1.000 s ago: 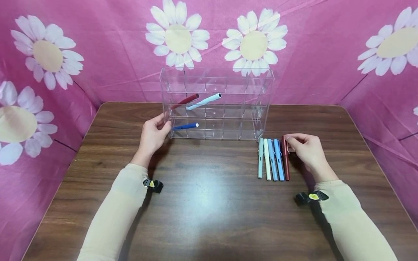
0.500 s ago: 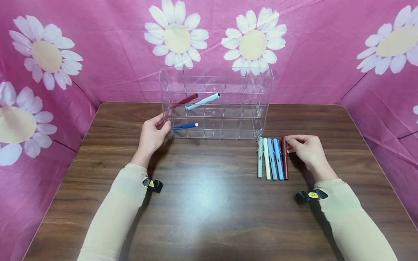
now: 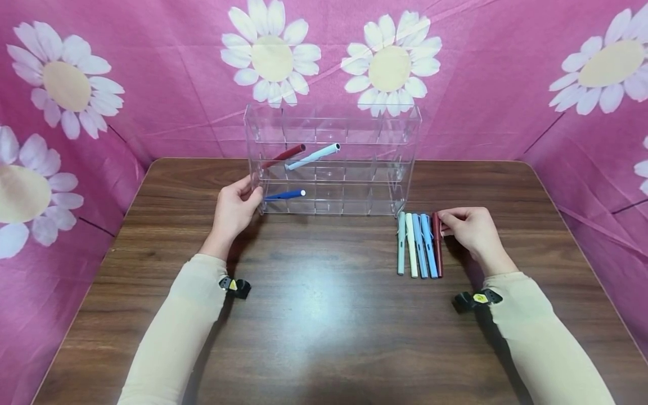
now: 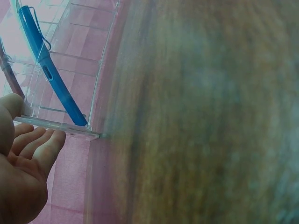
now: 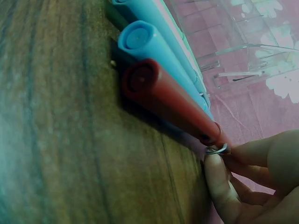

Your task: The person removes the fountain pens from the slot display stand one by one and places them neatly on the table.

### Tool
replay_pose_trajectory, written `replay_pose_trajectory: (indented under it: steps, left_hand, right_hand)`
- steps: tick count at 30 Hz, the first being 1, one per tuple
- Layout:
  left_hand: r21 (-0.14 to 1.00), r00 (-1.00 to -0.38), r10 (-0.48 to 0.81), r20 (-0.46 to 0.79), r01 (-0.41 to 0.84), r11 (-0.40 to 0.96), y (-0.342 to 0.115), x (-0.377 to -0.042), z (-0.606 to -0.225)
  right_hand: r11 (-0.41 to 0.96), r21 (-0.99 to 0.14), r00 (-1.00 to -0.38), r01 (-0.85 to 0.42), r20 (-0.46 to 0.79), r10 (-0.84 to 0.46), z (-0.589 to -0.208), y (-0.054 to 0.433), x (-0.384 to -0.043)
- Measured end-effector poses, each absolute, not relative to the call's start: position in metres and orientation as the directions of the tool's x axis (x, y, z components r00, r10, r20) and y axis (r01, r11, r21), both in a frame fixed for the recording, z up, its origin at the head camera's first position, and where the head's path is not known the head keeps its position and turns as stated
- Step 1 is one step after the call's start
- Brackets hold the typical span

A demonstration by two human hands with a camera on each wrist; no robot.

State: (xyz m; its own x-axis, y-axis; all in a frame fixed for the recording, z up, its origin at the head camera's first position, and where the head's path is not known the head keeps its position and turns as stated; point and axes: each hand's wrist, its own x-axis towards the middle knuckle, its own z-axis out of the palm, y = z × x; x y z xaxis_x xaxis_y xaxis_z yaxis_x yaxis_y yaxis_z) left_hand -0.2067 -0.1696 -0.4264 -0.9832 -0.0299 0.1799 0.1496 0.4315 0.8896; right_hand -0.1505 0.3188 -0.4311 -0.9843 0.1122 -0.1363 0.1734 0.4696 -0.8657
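Note:
My left hand grips the left side of a clear acrylic pen rack, thumb in front and fingers behind the side panel in the left wrist view. A dark blue pen leans in the rack's lowest row beside that hand. Higher up rest a dark red pen and a pale blue pen. At the right, my right hand pinches the clip end of another dark red pen, which lies on the table alongside a blue pen.
Left of the red pen, a second blue pen, a cream pen and a grey-green pen lie side by side on the wooden table. Their upper ends are near the rack's front right corner. A pink flowered cloth hangs behind.
My right hand has slid the dark red pen slightly left, closer to the neighbouring blue pen. The left hand keeps its grip on the rack; the head view has shifted slightly.

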Motion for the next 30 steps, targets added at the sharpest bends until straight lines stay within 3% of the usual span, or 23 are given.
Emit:
replay_pose_trajectory:
  steps: [15,30]
  left_hand:
    - [0.891,-0.988,-0.045,0.15,0.116,0.44,-0.17,-0.206,-0.426]
    - [0.89,-0.989,-0.043,0.142,0.108,0.443,-0.17,-0.207,-0.427]
  right_hand:
    - [0.557,-0.797,-0.972,0.235,-0.185,0.146,-0.428,0.317,-0.147]
    - [0.463,-0.857,-0.974,0.228,-0.205,0.1,-0.428,0.322,-0.138]
